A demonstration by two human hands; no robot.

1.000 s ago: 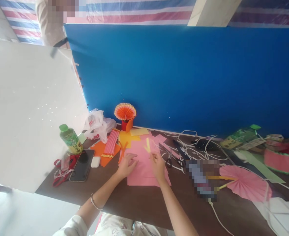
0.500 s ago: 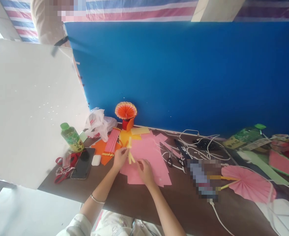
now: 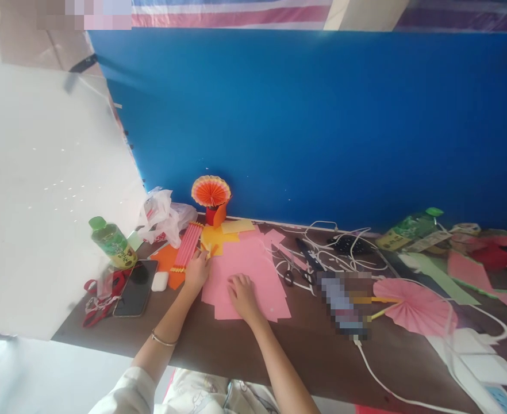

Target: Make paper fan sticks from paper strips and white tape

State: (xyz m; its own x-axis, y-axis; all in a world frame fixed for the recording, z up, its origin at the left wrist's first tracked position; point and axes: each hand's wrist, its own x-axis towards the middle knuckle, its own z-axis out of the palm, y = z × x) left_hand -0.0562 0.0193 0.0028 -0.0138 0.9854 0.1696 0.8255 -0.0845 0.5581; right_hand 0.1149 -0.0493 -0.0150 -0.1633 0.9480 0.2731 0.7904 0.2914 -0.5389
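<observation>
My left hand is at the left edge of a stack of pink paper sheets, beside yellow paper and a small orange strip. Its fingers are drawn together, and whatever they may hold is hidden. Flat on the pink stack rests my right hand, fingers stretched out and holding nothing. Just left of my left hand lies a pleated pink paper piece with yellow-orange ends, partly over orange paper. A round orange pleated paper fan stands upright behind the sheets on a red base.
To the left are a green-capped bottle, a black phone, a white earphone case and red scissors. Black scissors, tangled white cables and a pink fan lie right. A blue panel rises behind.
The yellow strips between my hands are no longer visible there. My left hand has moved left toward the yellow paper, and my right hand has lowered flat onto the pink sheets. The view shifted slightly.
</observation>
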